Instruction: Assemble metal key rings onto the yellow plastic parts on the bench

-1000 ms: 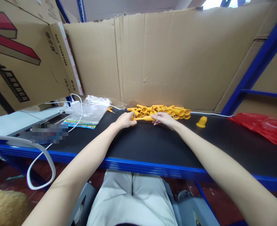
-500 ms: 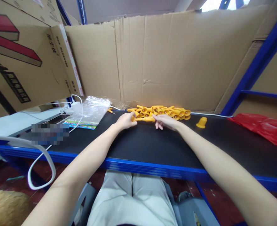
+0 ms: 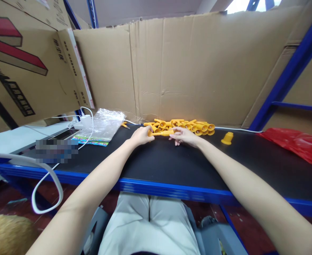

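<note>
Between my two hands, level above the black tabletop [image 3: 156,166], is a yellow plastic corkscrew [image 3: 161,133]. My left hand [image 3: 142,136] is closed on its left end, the handle side. My right hand [image 3: 185,136] has its fingers round the wider right end, covering part of it. Just behind my hands lies a pile of similar yellow corkscrews [image 3: 195,125], several with their hollow ends facing me. A single yellow bell-shaped sleeve [image 3: 227,138] stands upright to the right of my right hand. Left of my left hand lies an orange handle with a metal screw [image 3: 125,125].
A clear plastic bag [image 3: 105,122] and white cables with a charger [image 3: 86,120] lie at the left. At the right is a red plastic bag [image 3: 296,145]. A cardboard wall [image 3: 185,67] closes off the back; a blue metal edge [image 3: 171,188] runs along the front.
My right hand has shifted slightly left, with its fingers further round the corkscrew's wide end. My left hand stays in place on the handle side.
</note>
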`<state>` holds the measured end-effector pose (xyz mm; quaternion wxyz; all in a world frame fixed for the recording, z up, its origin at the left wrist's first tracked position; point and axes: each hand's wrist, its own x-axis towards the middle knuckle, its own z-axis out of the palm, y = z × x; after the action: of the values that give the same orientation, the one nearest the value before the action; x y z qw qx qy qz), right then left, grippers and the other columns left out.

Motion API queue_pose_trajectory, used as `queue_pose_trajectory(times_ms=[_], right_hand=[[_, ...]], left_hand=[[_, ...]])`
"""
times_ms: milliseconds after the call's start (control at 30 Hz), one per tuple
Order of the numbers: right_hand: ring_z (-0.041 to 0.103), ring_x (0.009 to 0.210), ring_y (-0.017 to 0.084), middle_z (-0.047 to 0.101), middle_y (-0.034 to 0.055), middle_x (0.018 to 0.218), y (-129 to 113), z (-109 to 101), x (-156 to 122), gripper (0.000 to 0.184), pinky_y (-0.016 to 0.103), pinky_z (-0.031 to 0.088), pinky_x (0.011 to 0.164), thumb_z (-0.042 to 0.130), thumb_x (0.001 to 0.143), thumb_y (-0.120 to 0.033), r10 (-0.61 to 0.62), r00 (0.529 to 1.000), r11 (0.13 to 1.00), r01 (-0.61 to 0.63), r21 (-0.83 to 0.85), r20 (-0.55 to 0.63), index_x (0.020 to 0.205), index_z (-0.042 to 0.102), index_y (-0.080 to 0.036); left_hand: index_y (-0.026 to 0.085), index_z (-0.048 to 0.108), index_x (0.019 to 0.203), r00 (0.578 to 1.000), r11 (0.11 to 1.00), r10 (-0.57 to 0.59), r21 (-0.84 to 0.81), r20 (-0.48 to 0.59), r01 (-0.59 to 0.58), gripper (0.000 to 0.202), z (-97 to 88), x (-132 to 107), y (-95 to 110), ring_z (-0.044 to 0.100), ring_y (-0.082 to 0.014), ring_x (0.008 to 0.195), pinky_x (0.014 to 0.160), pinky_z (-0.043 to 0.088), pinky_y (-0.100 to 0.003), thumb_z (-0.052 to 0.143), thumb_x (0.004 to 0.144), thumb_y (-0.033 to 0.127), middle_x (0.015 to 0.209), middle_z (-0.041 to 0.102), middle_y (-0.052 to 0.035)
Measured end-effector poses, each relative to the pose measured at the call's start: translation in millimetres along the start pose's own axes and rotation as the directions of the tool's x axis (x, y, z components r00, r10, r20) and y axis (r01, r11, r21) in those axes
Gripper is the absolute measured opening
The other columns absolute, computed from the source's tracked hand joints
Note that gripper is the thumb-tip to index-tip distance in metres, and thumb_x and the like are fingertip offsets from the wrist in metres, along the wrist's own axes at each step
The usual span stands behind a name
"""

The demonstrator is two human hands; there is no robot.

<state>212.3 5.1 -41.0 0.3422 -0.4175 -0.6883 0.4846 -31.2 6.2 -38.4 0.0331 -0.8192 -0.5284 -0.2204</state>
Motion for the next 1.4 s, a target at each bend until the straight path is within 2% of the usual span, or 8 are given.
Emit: queue_pose_trajectory(times_ms=[300,567,633,767,867,1000,1133,1400], right_hand=[[0.054,0.043,0.009,0.068,0.0078,0.069,1,2,2,0.036,0.021,0.043,0.043,0.065,0.076,-0.038,-0.022,1.0,0.998,0.021,-0.062,-0.022,0.097,0.052,-0.011],[0.059,0.059,0.012,0.065,0.0091,0.088,2,1,4,0.037,0.025,0.046,0.054,0.063,0.074,-0.047,-0.13,0.988,0.958,0.104,-0.267,-0.079,0.09,0.056,-0.014],[0.061,0.074,0.016,0.063,0.0097,0.094,1,2,4,0.039,0.03,0.048,0.066,0.062,0.075,-0.046,-0.302,0.948,0.859,0.223,-0.461,-0.104,0.098,0.057,-0.015],[0.052,0.104,0.024,0.058,0.0121,0.111,-6,6,2,0.04,0.039,0.04,0.088,0.064,0.076,-0.038,-0.617,0.783,0.448,0.43,-0.784,0.077,0.109,0.055,-0.017],[0.052,0.103,0.026,0.061,0.0131,0.106,-13,9,0,0.028,0.04,0.037,0.087,0.056,0.083,-0.033,-0.618,0.753,0.198,0.427,-0.882,0.226,0.105,0.057,-0.016],[0.054,0.091,0.024,0.062,0.0133,0.095,-18,11,-1,0.021,0.037,0.035,0.082,0.047,0.088,-0.029,-0.574,0.758,0.021,0.392,-0.92,0.31,0.099,0.057,-0.015],[0.054,0.085,0.023,0.062,0.0131,0.089,-18,10,-1,0.023,0.035,0.036,0.077,0.044,0.089,-0.03,-0.555,0.77,0.003,0.381,-0.924,0.315,0.097,0.058,-0.014],[0.056,0.087,0.024,0.063,0.0145,0.094,-15,9,-4,0.029,0.036,0.041,0.079,0.044,0.089,-0.035,-0.571,0.766,0.15,0.451,-0.88,0.295,0.098,0.06,-0.013]], left_hand=[[0.021,0.06,0.097,1.0,1.0,0.021,-0.022,-0.01,-0.021,0.033,-1.6,0,-2,0.058,-0.0186,0.069,0.063,0.041,-0.026,0.056,0.067,0.035,0.073,0.062,-0.0024],[0.02,0.062,0.096,1.0,0.997,-0.01,-0.07,-0.017,0.009,0.034,-2.0,2,-3,0.057,-0.0174,0.067,0.062,0.041,-0.026,0.058,0.065,0.034,0.072,0.061,-0.0018],[0.019,0.063,0.095,1.0,0.995,-0.008,-0.1,-0.027,0.006,0.034,-2.3,2,-3,0.056,-0.0169,0.066,0.062,0.04,-0.026,0.059,0.064,0.033,0.072,0.061,-0.0015],[0.017,0.063,0.093,0.999,0.989,-0.006,-0.15,-0.053,-0.002,0.034,-3.2,4,-3,0.053,-0.0149,0.063,0.059,0.038,-0.024,0.059,0.063,0.032,0.068,0.06,-0.0009],[0.016,0.064,0.09,0.998,0.979,0.005,-0.204,-0.059,-0.017,0.032,-4.4,3,-1,0.05,-0.0127,0.06,0.058,0.036,-0.024,0.059,0.062,0.032,0.065,0.057,0.0005],[0.015,0.063,0.085,0.998,0.958,0.016,-0.287,-0.053,-0.03,0.029,-5.5,2,2,0.046,-0.01,0.056,0.054,0.034,-0.022,0.059,0.062,0.031,0.061,0.053,0.0027],[0.015,0.062,0.084,0.998,0.94,0.039,-0.335,-0.058,-0.057,0.026,-5.6,1,3,0.044,-0.0087,0.054,0.052,0.032,-0.021,0.058,0.062,0.029,0.059,0.051,0.0039],[0.017,0.059,0.085,0.997,0.933,0.036,-0.354,-0.062,-0.056,0.026,-10.2,-1,8,0.044,-0.0093,0.055,0.054,0.034,-0.021,0.059,0.062,0.028,0.06,0.051,0.0043]])
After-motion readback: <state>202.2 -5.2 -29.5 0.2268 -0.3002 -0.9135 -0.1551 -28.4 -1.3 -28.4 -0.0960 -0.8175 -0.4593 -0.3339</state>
